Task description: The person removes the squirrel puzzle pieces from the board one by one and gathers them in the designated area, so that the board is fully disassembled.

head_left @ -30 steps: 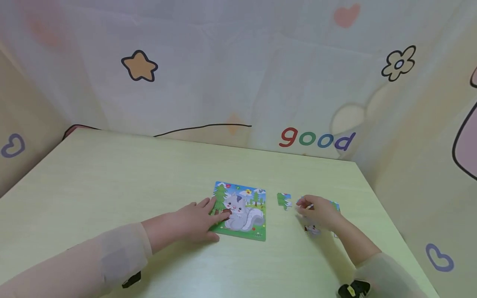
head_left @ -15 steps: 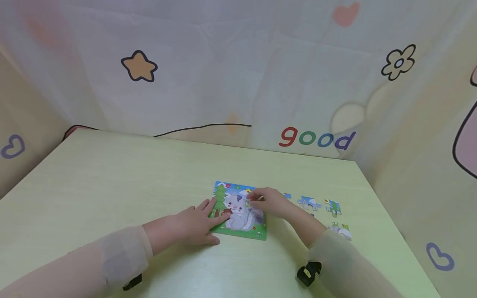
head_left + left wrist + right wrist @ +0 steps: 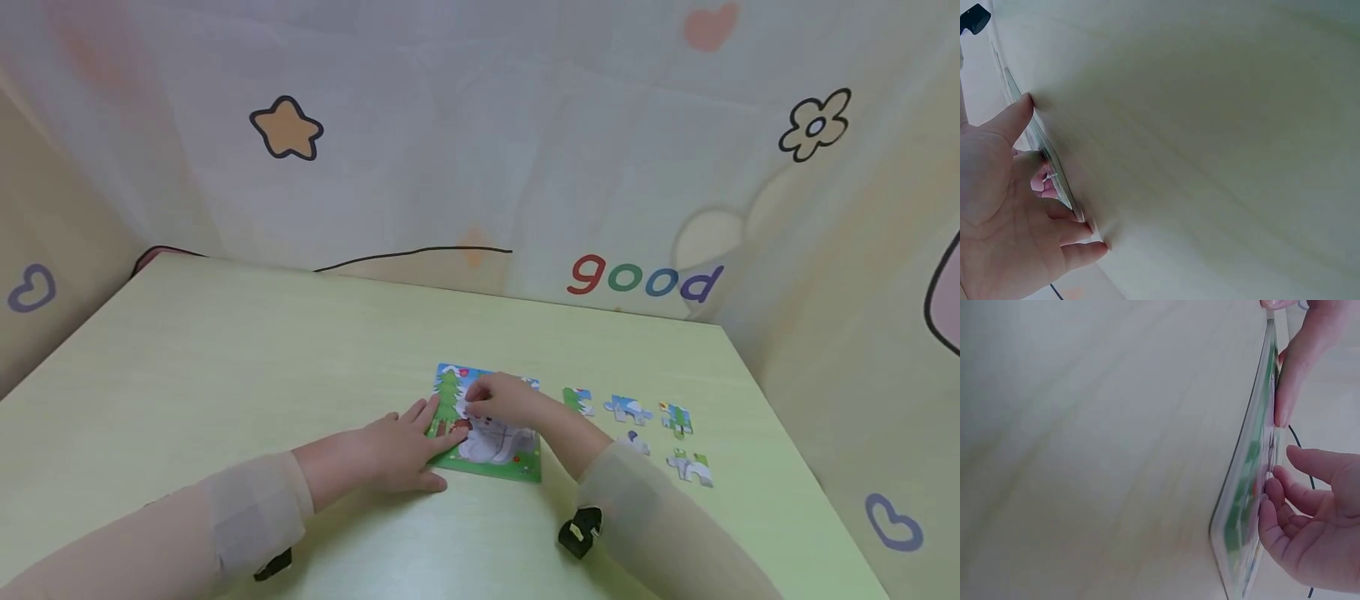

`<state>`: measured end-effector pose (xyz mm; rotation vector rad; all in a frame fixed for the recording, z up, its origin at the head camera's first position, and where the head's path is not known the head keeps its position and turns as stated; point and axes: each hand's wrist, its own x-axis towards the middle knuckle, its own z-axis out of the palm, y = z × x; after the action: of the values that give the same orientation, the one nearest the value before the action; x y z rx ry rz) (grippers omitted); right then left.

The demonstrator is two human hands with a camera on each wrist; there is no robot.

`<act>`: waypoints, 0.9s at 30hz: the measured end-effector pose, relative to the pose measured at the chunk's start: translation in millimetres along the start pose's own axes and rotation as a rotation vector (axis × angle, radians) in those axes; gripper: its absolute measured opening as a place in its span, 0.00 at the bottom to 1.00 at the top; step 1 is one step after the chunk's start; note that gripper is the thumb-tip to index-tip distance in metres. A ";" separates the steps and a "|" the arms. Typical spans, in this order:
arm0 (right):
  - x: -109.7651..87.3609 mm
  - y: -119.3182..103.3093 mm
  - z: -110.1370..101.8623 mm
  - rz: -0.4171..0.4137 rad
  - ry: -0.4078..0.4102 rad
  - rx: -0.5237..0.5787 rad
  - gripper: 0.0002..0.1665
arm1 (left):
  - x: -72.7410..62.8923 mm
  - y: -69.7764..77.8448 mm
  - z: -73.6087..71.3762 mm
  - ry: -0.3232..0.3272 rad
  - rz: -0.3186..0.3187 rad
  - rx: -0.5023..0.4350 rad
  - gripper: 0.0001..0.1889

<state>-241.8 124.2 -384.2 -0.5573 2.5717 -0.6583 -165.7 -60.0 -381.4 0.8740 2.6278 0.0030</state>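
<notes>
A picture board [image 3: 495,467] showing a squirrel and trees lies flat on the table. My left hand [image 3: 401,454] rests on its left edge with fingers spread, the thumb on the table below. The right hand [image 3: 506,400] is over the upper middle of the board, fingertips bent together and pointing left. A small pale piece [image 3: 1050,176] shows between the right fingertips in the left wrist view; it looks like a puzzle piece, mostly hidden by the fingers. In the right wrist view, the right fingers [image 3: 1275,528] curl right at the board's surface.
Right of the board lie several loose puzzle pieces: a tree piece [image 3: 577,400], a cloud piece [image 3: 630,409], another tree piece [image 3: 678,419], a piece with a purple patch [image 3: 636,442] and a grey-white piece [image 3: 691,467]. A printed curtain [image 3: 420,167] stands behind the table.
The right hand has moved left from the loose pieces onto the board and on toward its upper middle, uncovering those pieces. My left hand stays at the board's left edge.
</notes>
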 end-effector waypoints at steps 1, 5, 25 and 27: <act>0.2 -0.8 0.3 0.006 0.006 0.004 0.09 | -0.2 0.3 -0.7 -0.001 -0.001 -0.001 0.36; 0.2 -4.9 2.3 0.012 0.023 0.051 0.07 | -0.2 1.2 -1.4 -0.001 -0.001 -0.007 0.35; 4.5 -2.0 -0.8 -0.018 0.070 0.205 0.07 | -0.4 1.1 -5.5 -0.009 -0.013 0.020 0.36; 7.3 -0.2 -0.1 0.011 0.059 0.238 0.08 | -0.5 1.4 -5.5 -0.008 -0.012 0.016 0.36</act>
<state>-247.8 120.6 -386.1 -0.4506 2.4997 -0.9733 -166.4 -58.5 -376.0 0.8622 2.6291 -0.0248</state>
